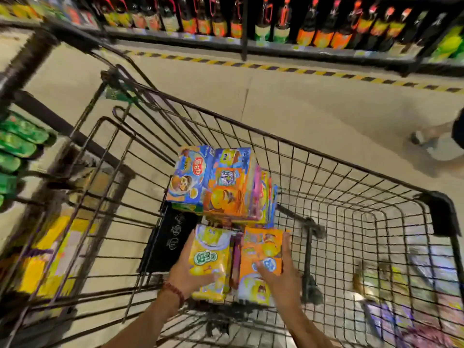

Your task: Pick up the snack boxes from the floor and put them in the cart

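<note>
The yellow snack box [210,263] and the orange snack box [261,264] sat side by side inside the cart [308,146], long sides running near to far. The left hand [187,270] gripped the yellow one, and the right hand [281,272] gripped the orange one. More boxes [221,182] were stacked just past them, on the far side.

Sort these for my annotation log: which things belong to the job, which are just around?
Job: yellow snack box in left hand; orange snack box in right hand; stacked colourful boxes; black wire cart.
Around: shelf bottles; green packets.
</note>
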